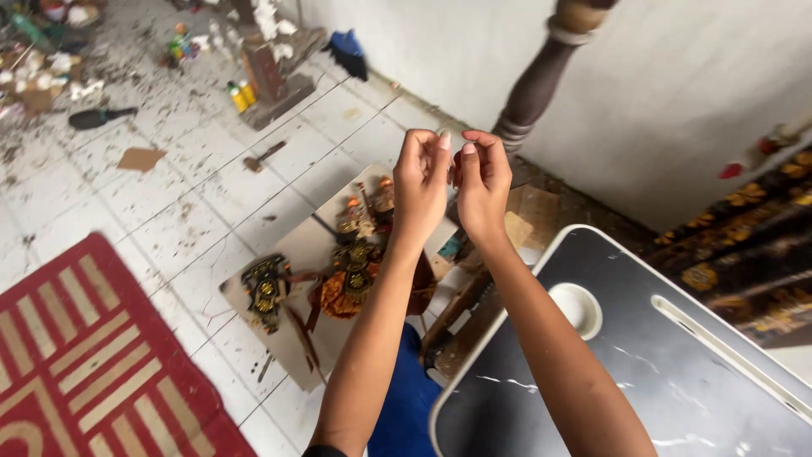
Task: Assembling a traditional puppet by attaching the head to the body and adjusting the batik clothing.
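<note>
Spreading across most of the view is a white tiled floor [182,224], speckled with dark flecks and scraps, meeting a pale wall [677,93] along the upper right. A black lap table [677,372] with a white rim, a round cup recess and a long slot fills the lower right corner, and a red rug [80,355] with cream stripes lies at the lower left. A dark turned wooden post [541,80] leans up against the wall just behind the hands. On the floor below the hands sits a flat cardboard sheet [292,245] carrying ornate shadow puppets [351,271] painted in gold, black and orange, with one separate dark and gold puppet piece [265,292] beside them near the sheet's left edge. Further off, near the top, stand a wooden block stand [271,80] and small yellow and green paint bottles [240,96], with a hammer-like tool [262,156] lying between them and the cardboard. Both forearms reach up from the bottom edge. The left hand [420,186] and the right hand [482,190] are raised together above the cardboard, fingertips nearly touching, each with its fingers curled and pinched inward; whatever small thing they may be pinching is too tiny to make out.
</note>
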